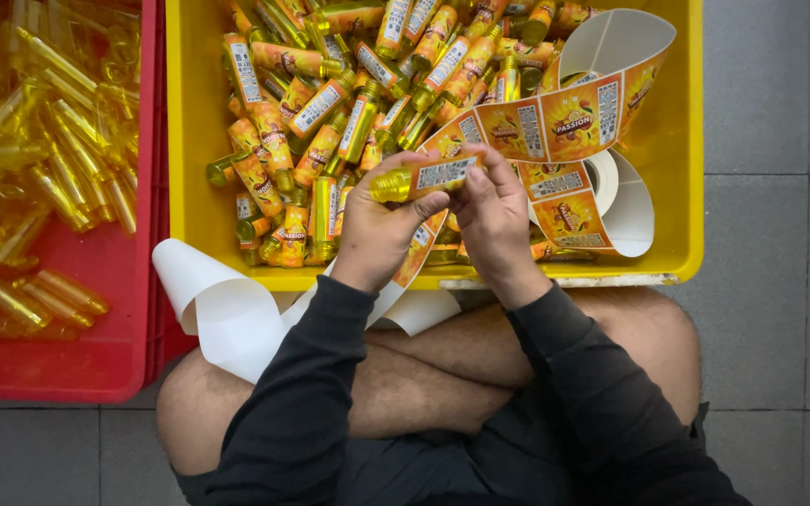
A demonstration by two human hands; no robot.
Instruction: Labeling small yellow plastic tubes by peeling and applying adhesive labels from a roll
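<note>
A: Head view: which step was it?
B: Sticking a label, I'd judge. Above the yellow crate [677,141], the left hand [377,225] gripped a small bottle [421,177]; the right hand [494,211] pinched its label.
A: Next?
B: Probably smoothing it flat. The bottle was golden, lying sideways.

Centre of frame: my left hand [382,220] and right hand [491,211] hold a small yellow glass bottle [421,178] with an orange-and-white label. Upper right: a curling strip of orange printed labels on white backing paper [555,122]. Upper centre: labelled bottles [330,103] piled in a yellow plastic crate [194,141].
</note>
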